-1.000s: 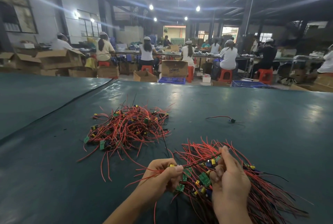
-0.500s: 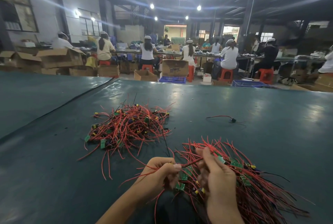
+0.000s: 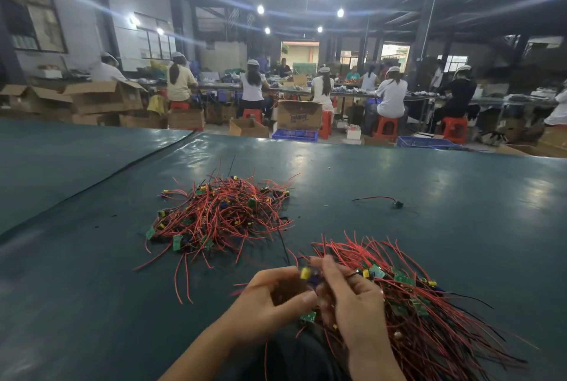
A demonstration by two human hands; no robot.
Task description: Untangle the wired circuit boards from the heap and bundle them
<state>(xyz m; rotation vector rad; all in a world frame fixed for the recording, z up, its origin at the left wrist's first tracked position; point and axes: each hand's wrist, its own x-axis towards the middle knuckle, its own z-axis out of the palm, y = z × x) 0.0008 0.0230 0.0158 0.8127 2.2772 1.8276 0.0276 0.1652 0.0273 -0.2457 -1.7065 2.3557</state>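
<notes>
the tangled heap (image 3: 221, 215) of red-wired circuit boards lies on the dark green bench (image 3: 92, 288). nearer the person than the heap, and to its right, the bundle (image 3: 429, 319) of boards fans its red and black wires across the bench, away from the heap. both hands meet at the end of the bundle closest to the heap. the left hand (image 3: 273, 297) has its fingers curled and thumb forward, pinching a wired circuit board (image 3: 308, 316) with a yellow capacitor (image 3: 304, 273) at its fingertips. the right hand (image 3: 352, 297), seen from the back, curls its fingers into the bundle's board end and grips it, though motion blur hides the exact hold. a stray wired board (image 3: 395, 204) lies alone, well to the right of the heap.
</notes>
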